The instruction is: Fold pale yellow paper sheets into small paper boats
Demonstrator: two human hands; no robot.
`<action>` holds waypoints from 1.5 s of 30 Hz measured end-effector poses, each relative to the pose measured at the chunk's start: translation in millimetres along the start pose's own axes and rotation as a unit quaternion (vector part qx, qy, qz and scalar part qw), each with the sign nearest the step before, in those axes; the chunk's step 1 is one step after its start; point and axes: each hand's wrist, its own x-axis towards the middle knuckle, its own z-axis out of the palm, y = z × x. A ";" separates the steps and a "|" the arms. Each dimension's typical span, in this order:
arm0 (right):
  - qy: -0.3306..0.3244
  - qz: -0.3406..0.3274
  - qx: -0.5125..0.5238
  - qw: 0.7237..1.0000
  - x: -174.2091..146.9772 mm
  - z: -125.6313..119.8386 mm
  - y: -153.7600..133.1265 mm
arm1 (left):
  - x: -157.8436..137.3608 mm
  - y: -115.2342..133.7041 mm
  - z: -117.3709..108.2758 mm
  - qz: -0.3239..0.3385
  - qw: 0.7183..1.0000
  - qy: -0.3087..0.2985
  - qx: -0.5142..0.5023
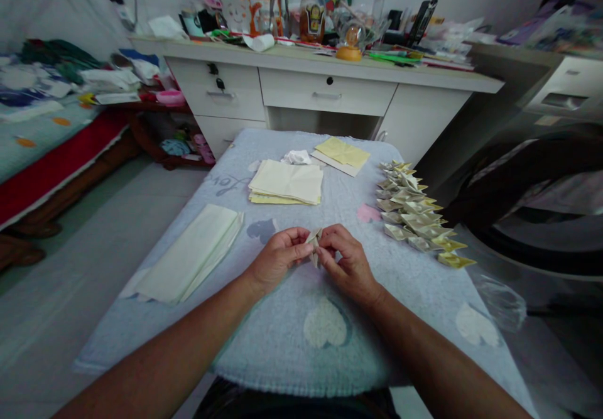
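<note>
Near the middle of the cloth-covered table, both of my hands pinch one small piece of folded paper, pale and pointed at its ends. My left hand grips its left side between thumb and fingers. On the other side, my right hand has its fingers closed at the paper's edge. Beyond the hands lies a stack of cream and yellow paper sheets. To the right stand rows of folded paper boats, cream and yellow. A long folded bundle of pale paper rests at the left.
Yellow and white sheets and a crumpled white tissue lie at the table's far side. Behind stands a white desk crowded with a honey jar and clutter. A front-loading washing machine is at right, a bed at left.
</note>
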 end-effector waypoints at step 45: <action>-0.012 -0.030 -0.014 0.999 -2.1 -0.4 1.2 | -0.9 5.5 0.4 -0.027 0.998 -0.041 -0.041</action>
